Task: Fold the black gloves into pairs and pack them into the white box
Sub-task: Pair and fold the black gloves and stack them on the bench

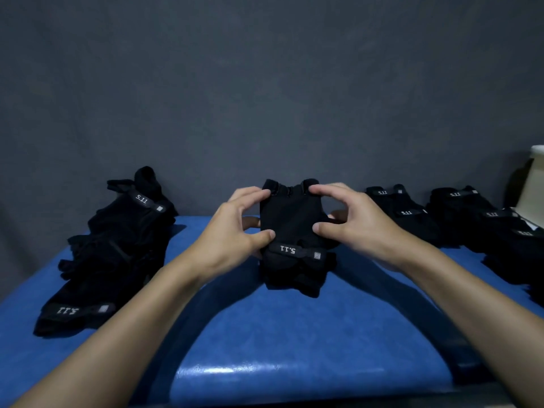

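Observation:
A black fingerless glove pair [294, 231] with a grey "5.11" wrist strap is held up over the middle of the blue table [265, 334]. My left hand [235, 231] pinches its left edge between thumb and fingers. On the opposite edge, my right hand [353, 222] pinches the pair the same way. A loose heap of black gloves [117, 245] lies at the left. Folded glove pairs [459, 213] lie in rows at the right. A corner of the white box [534, 184] shows at the far right edge.
A dark grey cloth backdrop [265, 83] hangs right behind the table. The table's near edge runs along the bottom of the view, with blue surface between my forearms.

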